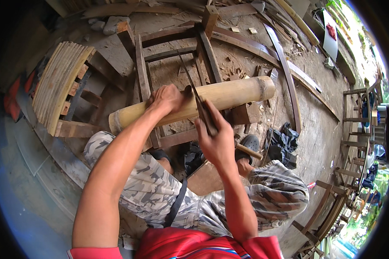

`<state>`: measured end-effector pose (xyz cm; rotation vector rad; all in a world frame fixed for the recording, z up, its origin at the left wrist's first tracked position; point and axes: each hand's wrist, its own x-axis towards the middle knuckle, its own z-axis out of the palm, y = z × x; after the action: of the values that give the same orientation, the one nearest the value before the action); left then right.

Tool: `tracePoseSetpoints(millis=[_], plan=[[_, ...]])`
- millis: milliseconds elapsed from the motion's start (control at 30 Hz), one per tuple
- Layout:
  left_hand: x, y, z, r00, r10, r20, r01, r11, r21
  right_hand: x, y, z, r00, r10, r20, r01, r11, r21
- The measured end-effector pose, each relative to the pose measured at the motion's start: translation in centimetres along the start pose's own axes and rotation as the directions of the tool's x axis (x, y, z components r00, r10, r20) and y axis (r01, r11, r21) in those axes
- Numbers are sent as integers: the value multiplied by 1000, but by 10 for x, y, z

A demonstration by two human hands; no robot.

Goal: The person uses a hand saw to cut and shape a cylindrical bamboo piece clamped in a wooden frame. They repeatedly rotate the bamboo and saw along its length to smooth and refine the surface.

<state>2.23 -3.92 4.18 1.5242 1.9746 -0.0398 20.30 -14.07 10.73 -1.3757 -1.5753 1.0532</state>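
Note:
A thick pale-yellow bamboo pole (229, 93) lies across a wooden frame (141, 71), its right end a little farther away than its left. My left hand (166, 98) is closed on the middle of the pole, pressing it from above. By its fingertips is a small dark blurred spot that I cannot make out. In my right hand (216, 140) is the handle of a handsaw (190, 77), gripped just on the near side of the pole. Its long thin blade shows almost edge-on, crosses the bamboo right of my left hand and points away over the frame.
A slatted bamboo stool (62, 86) stands at the left. Long wooden strips (285, 73) lie on the dirt floor at the right, with wood chips around. Black plastic (284, 142) and a wooden-handled tool (248, 151) are near my right foot. Chair frames (354, 129) line the far right.

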Motion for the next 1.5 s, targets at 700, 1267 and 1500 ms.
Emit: tracePoseSetpoints(millis=[700,1267,1500], plan=[[-9,-20,20,806,533,-257,-467,840,276,-16,20,7,999,3,-49,0,998,60],[-29,-8,12,937,342,-77,-323,927,193,-60,63,7,999,26,33,-29,995,94],[-28,-18,20,894,440,-87,-428,895,124,-29,-3,-11,973,214,89,-217,976,21]])
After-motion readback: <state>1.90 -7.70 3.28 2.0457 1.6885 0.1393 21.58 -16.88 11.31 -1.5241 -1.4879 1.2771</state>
